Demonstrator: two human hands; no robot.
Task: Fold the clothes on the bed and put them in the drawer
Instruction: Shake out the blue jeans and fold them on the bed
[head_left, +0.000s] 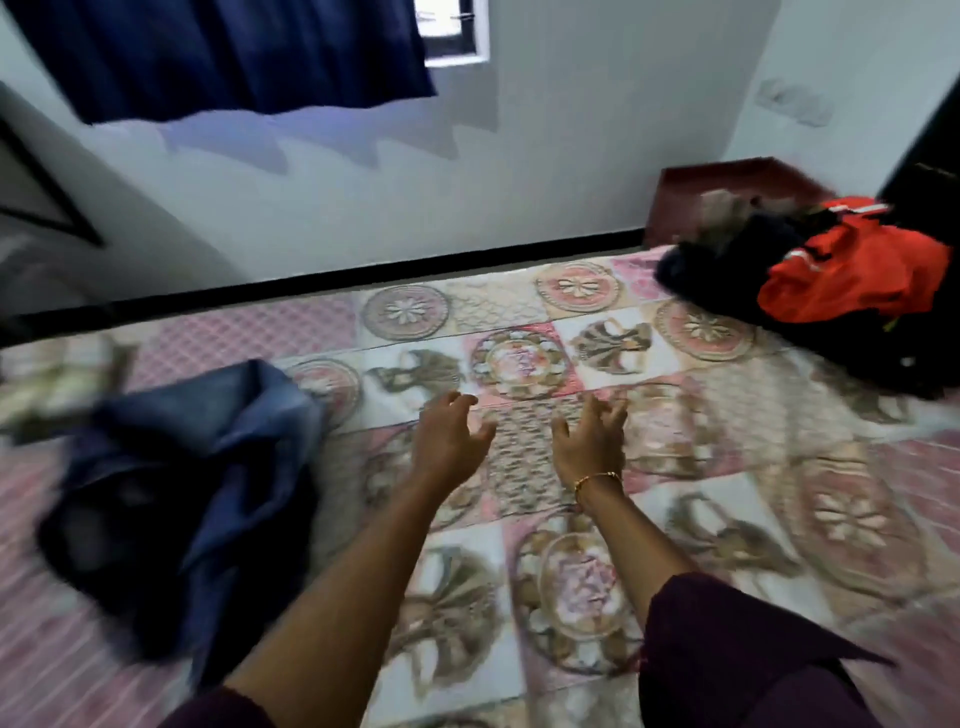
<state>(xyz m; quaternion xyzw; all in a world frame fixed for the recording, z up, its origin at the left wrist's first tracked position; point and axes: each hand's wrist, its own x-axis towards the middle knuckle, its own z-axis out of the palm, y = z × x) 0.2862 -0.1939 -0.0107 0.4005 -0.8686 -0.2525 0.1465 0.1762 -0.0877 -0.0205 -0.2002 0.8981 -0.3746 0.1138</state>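
Note:
A crumpled pair of blue jeans (192, 493) lies on the left of the bed, which is covered by a patterned pink and beige sheet (727, 493). A heap of clothes sits at the far right, with an orange garment (852, 275) on top of dark ones (696, 270). My left hand (447, 441) and my right hand (592, 441) hover side by side over the middle of the sheet, fingers spread and loosely curled, holding nothing. Neither hand touches any clothing. The frame is motion-blurred.
A white wall with a black skirting runs behind the bed. A dark blue curtain (223, 52) hangs at the top left beside a window (457, 31). A dark red shelf (737, 192) stands behind the clothes heap. A pale folded cloth (57, 379) lies at the far left.

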